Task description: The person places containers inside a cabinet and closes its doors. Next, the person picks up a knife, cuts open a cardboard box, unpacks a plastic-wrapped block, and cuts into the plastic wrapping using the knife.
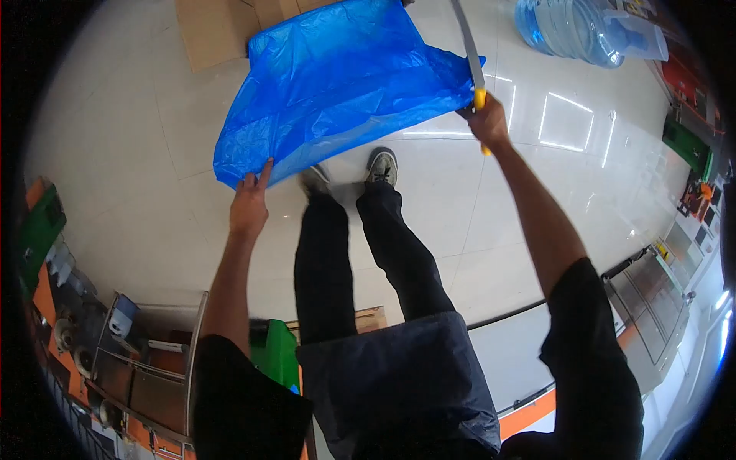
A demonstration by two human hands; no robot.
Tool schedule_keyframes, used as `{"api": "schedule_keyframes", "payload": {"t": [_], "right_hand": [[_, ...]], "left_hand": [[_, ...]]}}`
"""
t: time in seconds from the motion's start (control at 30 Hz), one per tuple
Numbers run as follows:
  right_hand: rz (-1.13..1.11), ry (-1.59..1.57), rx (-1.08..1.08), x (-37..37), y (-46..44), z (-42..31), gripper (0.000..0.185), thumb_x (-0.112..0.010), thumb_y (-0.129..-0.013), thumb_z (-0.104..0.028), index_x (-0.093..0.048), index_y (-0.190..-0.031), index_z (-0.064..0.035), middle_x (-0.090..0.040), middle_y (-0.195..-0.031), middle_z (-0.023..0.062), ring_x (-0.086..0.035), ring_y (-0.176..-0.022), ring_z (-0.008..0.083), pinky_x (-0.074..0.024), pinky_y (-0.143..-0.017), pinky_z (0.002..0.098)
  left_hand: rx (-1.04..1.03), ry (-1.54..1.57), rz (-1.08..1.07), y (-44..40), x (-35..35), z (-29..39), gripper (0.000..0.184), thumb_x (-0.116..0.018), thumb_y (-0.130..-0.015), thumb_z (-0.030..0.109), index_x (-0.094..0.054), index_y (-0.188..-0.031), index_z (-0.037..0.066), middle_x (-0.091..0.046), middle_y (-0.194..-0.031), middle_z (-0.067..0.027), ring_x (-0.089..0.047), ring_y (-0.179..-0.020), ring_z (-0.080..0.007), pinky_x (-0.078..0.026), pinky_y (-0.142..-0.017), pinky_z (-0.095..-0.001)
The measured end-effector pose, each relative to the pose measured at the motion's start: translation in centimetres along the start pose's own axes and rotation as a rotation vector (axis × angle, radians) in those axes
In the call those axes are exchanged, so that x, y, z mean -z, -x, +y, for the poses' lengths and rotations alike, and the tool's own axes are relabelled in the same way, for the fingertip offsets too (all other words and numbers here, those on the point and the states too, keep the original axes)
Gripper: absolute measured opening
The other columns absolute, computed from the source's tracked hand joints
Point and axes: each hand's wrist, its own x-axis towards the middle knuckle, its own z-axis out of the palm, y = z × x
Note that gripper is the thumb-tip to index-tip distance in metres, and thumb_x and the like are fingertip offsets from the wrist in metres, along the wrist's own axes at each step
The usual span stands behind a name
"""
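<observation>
A large blue plastic sheet or bag (337,77) is spread out between my two hands above the floor. My left hand (251,203) grips its lower left corner, with the index finger extended along the plastic. At the right corner, my right hand (487,123) is closed around the yellow handle of a knife (469,46), whose long blade points up and away. The fingers of that hand also touch the edge of the blue plastic, partly hidden behind the handle.
Brown cardboard (207,34) lies on the floor behind the plastic. A large clear water bottle (571,31) lies at the upper right. My shoes (382,167) stand on the tiled floor (445,222). Metal racks (146,376) are at the lower left.
</observation>
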Motion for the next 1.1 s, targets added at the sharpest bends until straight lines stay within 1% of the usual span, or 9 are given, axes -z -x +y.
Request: {"api": "schedule_keyframes", "payload": {"t": [0.13, 0.2, 0.3, 0.43, 0.53, 0.67, 0.8, 0.93, 1.1], "right_hand": [[0.236, 0.081, -0.2, -3.3, 5.5, 6.4, 0.029, -0.074, -0.077, -0.021, -0.055, -0.083, -0.001, -0.063, -0.078, 0.0178, -0.06, -0.072, 0.0359, -0.0477, -0.066, 0.0403], [0.333, 0.056, -0.183, -4.4, 6.7, 10.3, 0.025, -0.072, -0.082, -0.023, -0.056, -0.079, -0.0028, -0.059, -0.07, 0.0053, -0.059, -0.063, 0.0127, -0.049, -0.054, 0.0307], [0.449, -0.249, -0.149, -1.9, 7.4, 5.6, 0.029, -0.069, -0.085, -0.026, -0.061, -0.087, 0.0015, -0.06, -0.074, 0.0076, -0.061, -0.067, 0.0146, -0.0544, -0.06, 0.0289], [0.583, -0.562, 0.046, 0.2, 1.2, -2.1, 0.068, -0.069, -0.08, -0.052, -0.058, -0.1, 0.0122, -0.063, -0.092, 0.0198, -0.065, -0.083, 0.0242, -0.0554, -0.073, 0.0333], [0.464, -0.466, -0.024, -2.0, -4.5, -3.1, 0.084, -0.07, -0.075, -0.058, -0.05, -0.116, 0.0137, -0.06, -0.103, 0.0225, -0.063, -0.095, 0.0288, -0.0551, -0.078, 0.0375], [0.268, -0.326, 0.004, -5.6, -6.4, 0.9, 0.072, -0.077, -0.075, -0.042, -0.049, -0.116, 0.0092, -0.059, -0.099, 0.0162, -0.061, -0.09, 0.0252, -0.0502, -0.079, 0.0355], [0.227, -0.939, 0.083, -9.6, -4.4, 6.2, 0.046, -0.076, -0.077, -0.024, -0.054, -0.109, 0.0014, -0.061, -0.092, 0.0113, -0.061, -0.089, 0.0214, -0.0504, -0.082, 0.0337], [0.346, -1.401, 0.218, -7.3, -3.3, 6.7, 0.033, -0.069, -0.081, -0.013, -0.054, -0.107, -0.0001, -0.06, -0.093, 0.0109, -0.062, -0.087, 0.02, -0.052, -0.084, 0.033], [0.614, -1.221, 0.484, -3.9, -1.2, 4.3, 0.021, -0.068, -0.08, -0.004, -0.053, -0.094, -0.0045, -0.054, -0.082, 0.0059, -0.056, -0.078, 0.0135, -0.0481, -0.071, 0.0287]], "left_hand": [[0.13, -0.086, -0.207, -1.9, -0.8, 2.4, 0.069, -0.054, -0.083, 0.007, -0.03, -0.145, 0.023, -0.058, -0.108, -0.0161, -0.059, -0.096, -0.0336, -0.052, -0.08, -0.0443], [0.174, -0.084, -0.415, -4.1, 2.3, 4.2, 0.054, -0.052, -0.087, 0.017, -0.04, -0.14, 0.019, -0.062, -0.107, -0.0157, -0.061, -0.095, -0.0333, -0.052, -0.081, -0.0444], [0.106, 0.047, -0.462, -7.3, 9.3, 7.0, 0.04, -0.048, -0.092, 0.031, -0.056, -0.127, 0.015, -0.066, -0.107, -0.0147, -0.064, -0.094, -0.0324, -0.051, -0.083, -0.0437], [-0.113, 0.415, 0.279, -14.6, 8.3, 8.2, 0.045, -0.052, -0.092, 0.04, -0.055, -0.129, 0.013, -0.054, -0.128, -0.0192, -0.055, -0.115, -0.0329, -0.042, -0.097, -0.0456], [-0.419, -0.095, 0.711, -21.8, 0.4, 9.1, 0.052, -0.051, -0.093, 0.04, -0.044, -0.138, 0.016, -0.041, -0.141, -0.0193, -0.039, -0.129, -0.0368, -0.03, -0.106, -0.0532], [-0.566, -0.158, 0.522, -22.4, -8.7, 10.4, 0.058, -0.051, -0.091, 0.038, -0.036, -0.143, 0.018, -0.025, -0.149, -0.0189, -0.023, -0.137, -0.0408, -0.016, -0.108, -0.0613], [-0.631, -0.22, 0.526, -23.2, -9.8, 8.7, 0.06, -0.053, -0.088, 0.036, -0.038, -0.142, 0.016, -0.022, -0.15, -0.0212, -0.023, -0.136, -0.0427, -0.016, -0.108, -0.0621], [-0.636, -0.238, 0.522, -22.8, -8.9, 8.8, 0.062, -0.054, -0.087, 0.035, -0.037, -0.142, 0.012, -0.021, -0.15, -0.0241, -0.023, -0.136, -0.0438, -0.015, -0.108, -0.0619], [-0.613, -0.163, 0.51, -22.1, -8.8, 9.7, 0.063, -0.052, -0.088, 0.033, -0.033, -0.143, 0.009, -0.019, -0.149, -0.0264, -0.021, -0.136, -0.0458, -0.014, -0.11, -0.0591]]}}
